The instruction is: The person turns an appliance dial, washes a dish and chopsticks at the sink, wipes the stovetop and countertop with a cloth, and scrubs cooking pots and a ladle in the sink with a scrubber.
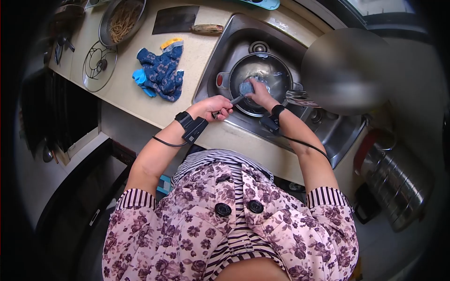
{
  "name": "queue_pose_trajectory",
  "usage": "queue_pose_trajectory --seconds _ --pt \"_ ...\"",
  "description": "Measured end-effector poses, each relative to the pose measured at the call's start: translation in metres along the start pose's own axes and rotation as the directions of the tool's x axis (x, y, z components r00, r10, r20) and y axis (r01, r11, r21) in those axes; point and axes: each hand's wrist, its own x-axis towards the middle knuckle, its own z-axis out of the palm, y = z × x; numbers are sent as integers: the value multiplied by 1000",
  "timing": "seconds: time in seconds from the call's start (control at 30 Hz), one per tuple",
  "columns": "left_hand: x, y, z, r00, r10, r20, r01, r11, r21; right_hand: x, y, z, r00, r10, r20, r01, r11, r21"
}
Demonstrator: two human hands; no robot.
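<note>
At the sink's near edge my left hand (217, 108) is closed around a slim grey utensil (238, 99). One end of it pokes out below the fingers; its other end reaches over the pot toward my right hand, and its exact kind does not show. My right hand (260, 93) is closed on a pale bluish mesh scrubber (245, 87) at the utensil's far end. Both are over a round metal pot (239, 65), which sits in the sink with water and shiny highlights inside. A side handle with a red spot (220, 80) faces left.
The steel sink (206, 84) has a second basin at right, with metal utensils (300, 97) between. On the counter (197, 51) lie a cleaver (176, 20), a blue patterned cloth (164, 72), a glass lid (96, 77) and a pan of strips (104, 28). A steel pot (398, 178) stands right.
</note>
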Motion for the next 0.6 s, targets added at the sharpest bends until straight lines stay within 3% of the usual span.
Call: queue_pose_trajectory --seconds 0.1,0.13,0.2,0.3,0.4,0.5,0.6 --pt "-9 -4 14 996 4 -86 5 995 100 1 -13 -9 994 -93 -60 80 977 -199" --pt "-14 -6 15 994 46 -102 -30 988 151 3 -18 -17 1000 -14 12 17 951 -309" --pt "-23 -7 15 983 139 -118 -104 959 264 6 -4 -21 996 -82 -43 56 902 -427" --pt "-36 -7 13 969 215 -122 -163 927 339 9 9 -24 990 121 -68 -138 853 -504" --pt "-42 -5 13 946 283 -159 -184 872 454 4 8 -21 954 301 14 -259 843 -471" --pt "-40 0 21 931 336 -144 -230 845 483 -9 -12 -6 979 201 32 -170 894 -414" --pt "-48 10 41 945 274 -180 -124 807 577 -18 -56 1 988 138 -72 -154 927 -341"
